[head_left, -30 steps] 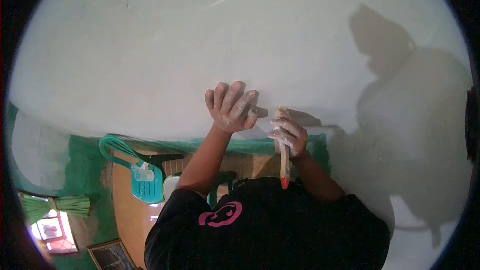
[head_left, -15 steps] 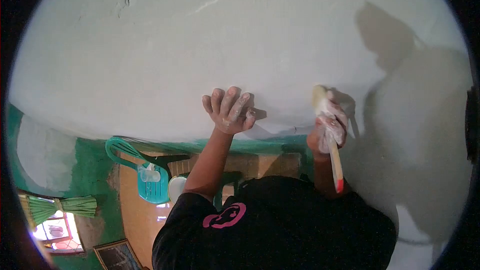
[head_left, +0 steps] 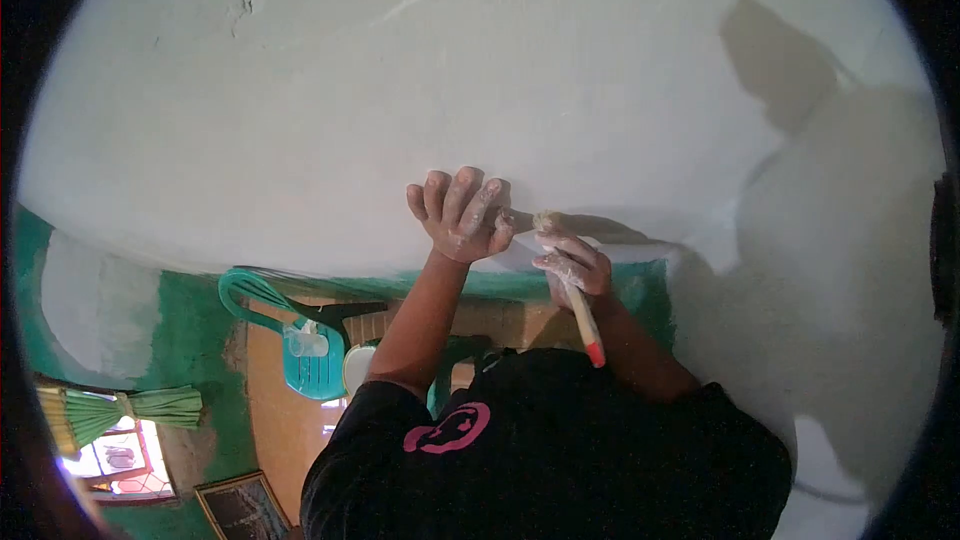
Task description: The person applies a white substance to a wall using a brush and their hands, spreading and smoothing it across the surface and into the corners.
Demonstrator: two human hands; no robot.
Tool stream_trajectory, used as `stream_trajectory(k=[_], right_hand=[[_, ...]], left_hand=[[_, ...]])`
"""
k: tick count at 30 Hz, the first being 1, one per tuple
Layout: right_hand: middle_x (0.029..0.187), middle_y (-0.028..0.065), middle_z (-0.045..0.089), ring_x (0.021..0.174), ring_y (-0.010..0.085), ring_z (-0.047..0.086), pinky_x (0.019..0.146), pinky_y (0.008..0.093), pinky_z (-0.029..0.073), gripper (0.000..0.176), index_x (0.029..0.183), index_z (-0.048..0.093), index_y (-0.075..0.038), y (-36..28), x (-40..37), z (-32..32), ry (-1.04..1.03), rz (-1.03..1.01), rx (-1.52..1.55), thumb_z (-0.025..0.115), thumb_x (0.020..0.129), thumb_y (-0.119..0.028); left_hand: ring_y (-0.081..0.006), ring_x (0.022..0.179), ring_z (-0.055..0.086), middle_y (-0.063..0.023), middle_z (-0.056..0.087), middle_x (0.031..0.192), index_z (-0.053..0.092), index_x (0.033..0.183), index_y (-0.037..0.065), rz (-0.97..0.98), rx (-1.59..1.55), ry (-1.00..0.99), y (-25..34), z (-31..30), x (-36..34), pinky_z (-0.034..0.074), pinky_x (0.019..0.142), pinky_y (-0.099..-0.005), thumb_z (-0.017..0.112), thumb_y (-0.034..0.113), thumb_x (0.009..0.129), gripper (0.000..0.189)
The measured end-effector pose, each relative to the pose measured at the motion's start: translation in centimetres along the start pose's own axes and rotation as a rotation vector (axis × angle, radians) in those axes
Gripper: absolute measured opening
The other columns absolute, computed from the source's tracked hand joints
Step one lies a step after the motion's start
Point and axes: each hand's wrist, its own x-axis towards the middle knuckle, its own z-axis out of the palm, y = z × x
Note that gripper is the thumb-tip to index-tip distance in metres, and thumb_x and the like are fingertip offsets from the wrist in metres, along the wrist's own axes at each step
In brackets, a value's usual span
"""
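Observation:
My left hand (head_left: 458, 218) lies against the pale wall (head_left: 600, 70) with fingers spread, white smears on its skin. Close to its thumb, my right hand (head_left: 588, 268) is closed round the wooden handle of a paintbrush (head_left: 583, 322), which has a red end pointing down toward my body. The brush's light bristle head (head_left: 545, 222) is up at the wall surface, partly behind the fingers. White paint or filler coats the right fingers too.
Below the pale area runs a green painted band (head_left: 640, 295). A green plastic chair (head_left: 315, 375) holds a clear plastic container (head_left: 307, 342), with a white bucket (head_left: 357, 368) beside it. Lower left are a curtained window (head_left: 125, 455) and a framed picture (head_left: 243, 508).
My right hand has swept left and slightly down with the paintbrush, coming close to my left hand. The left hand stays in nearly the same place on the wall.

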Motion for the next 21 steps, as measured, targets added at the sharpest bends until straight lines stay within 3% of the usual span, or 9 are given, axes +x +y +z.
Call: stream_trajectory(k=[2, 3, 4, 5, 6, 7, 14, 19, 21], right_hand=[[0.100, 0.0246, 0.066, 0.099, 0.0354, 0.066, 0.082, 0.0407, 0.056, 0.009, 0.087, 0.066, -0.005, 0.0, 0.4, -0.2, 0.112, -0.020, 0.084, 0.070, 0.079, -0.005], [0.099, 0.0239, 0.067, 0.099, 0.0344, 0.066, 0.082, 0.0413, 0.056, 0.007, 0.086, 0.066, -0.004, 0.2, -0.8, 1.2, 0.335, 0.299, 0.358, 0.069, 0.079, -0.004], [0.098, 0.0243, 0.067, 0.096, 0.0336, 0.067, 0.085, 0.0418, 0.056, 0.006, 0.085, 0.066, -0.002, 1.9, -0.6, 0.6, 0.449, -0.067, 0.322, 0.068, 0.079, -0.002], [0.108, 0.0248, 0.064, 0.104, 0.0325, 0.064, 0.092, 0.0405, 0.052, 0.011, 0.091, 0.066, -0.001, 2.0, 0.2, 0.0, 0.531, -0.079, 0.428, 0.067, 0.080, 0.001], [0.104, 0.0262, 0.062, 0.100, 0.0331, 0.061, 0.093, 0.0544, 0.049, 0.007, 0.082, 0.061, 0.004, 6.4, -6.6, -1.5, 0.635, 0.144, 0.354, 0.057, 0.085, -0.002], [0.126, 0.0226, 0.055, 0.122, 0.0283, 0.052, 0.102, 0.0389, 0.045, 0.035, 0.116, 0.057, 0.002, 3.5, 0.6, -3.9, 0.392, -0.272, 0.268, 0.064, 0.082, 0.004], [0.115, 0.0267, 0.060, 0.110, 0.0282, 0.061, 0.090, 0.0386, 0.054, 0.030, 0.103, 0.065, -0.007, 2.2, 2.3, -5.2, 0.683, -0.173, 0.018, 0.066, 0.077, 0.010], [0.101, 0.0243, 0.066, 0.102, 0.0326, 0.065, 0.093, 0.0443, 0.051, 0.018, 0.095, 0.066, -0.008, 1.6, -0.4, -0.6, 0.368, -0.021, 0.133, 0.068, 0.079, 0.001], [0.099, 0.0230, 0.067, 0.100, 0.0339, 0.066, 0.093, 0.0461, 0.050, 0.011, 0.089, 0.067, -0.007, 0.7, 0.3, 0.4, 0.190, -0.042, 0.072, 0.070, 0.079, -0.004]], left_hand=[[-0.0395, 0.118, 0.041, -0.0142, 0.052, 0.123, 0.058, 0.118, 0.016, -0.007, 0.002, 0.002, 0.0, -0.1, -0.1, 0.012, 0.110, -0.0552, 0.051, 0.043, 0.076, 0.051], [-0.0396, 0.117, 0.042, -0.0145, 0.053, 0.122, 0.058, 0.118, 0.016, -0.010, 0.004, 0.009, 0.0, -0.1, 0.0, 0.012, 0.110, -0.0552, 0.051, 0.044, 0.076, 0.051], [-0.0396, 0.117, 0.042, -0.0145, 0.053, 0.122, 0.058, 0.118, 0.016, -0.014, 0.005, 0.005, 0.1, -0.1, 0.0, 0.012, 0.110, -0.0552, 0.051, 0.044, 0.076, 0.051], [-0.0350, 0.110, 0.044, -0.0089, 0.055, 0.118, 0.060, 0.116, 0.019, -0.046, 0.012, 0.028, 0.4, -0.2, 0.4, 0.019, 0.103, -0.0517, 0.051, 0.043, 0.077, 0.046], [-0.0304, 0.103, 0.046, -0.0034, 0.058, 0.115, 0.061, 0.113, 0.022, -0.077, 0.021, 0.052, 0.6, -0.2, 0.5, 0.026, 0.096, -0.0482, 0.052, 0.042, 0.077, 0.042], [-0.0304, 0.103, 0.046, -0.0034, 0.058, 0.115, 0.061, 0.113, 0.022, -0.080, 0.024, 0.050, 0.6, -0.1, 0.3, 0.026, 0.096, -0.0482, 0.052, 0.042, 0.077, 0.042], [-0.0313, 0.111, 0.045, -0.0047, 0.056, 0.122, 0.061, 0.117, 0.022, -0.092, -0.009, -0.019, 0.6, 0.0, -0.6, 0.023, 0.100, -0.0508, 0.053, 0.038, 0.076, 0.045], [-0.0295, 0.099, 0.047, -0.0040, 0.056, 0.119, 0.061, 0.117, 0.021, -0.087, 0.064, -0.037, 0.5, -0.2, -0.6, 0.027, 0.092, -0.0498, 0.056, 0.036, 0.073, 0.047], [-0.0396, 0.103, 0.045, -0.0149, 0.055, 0.112, 0.058, 0.121, 0.016, -0.068, -0.015, -0.167, 0.2, -0.6, -0.9, 0.013, 0.107, -0.0561, 0.055, 0.038, 0.071, 0.055]])
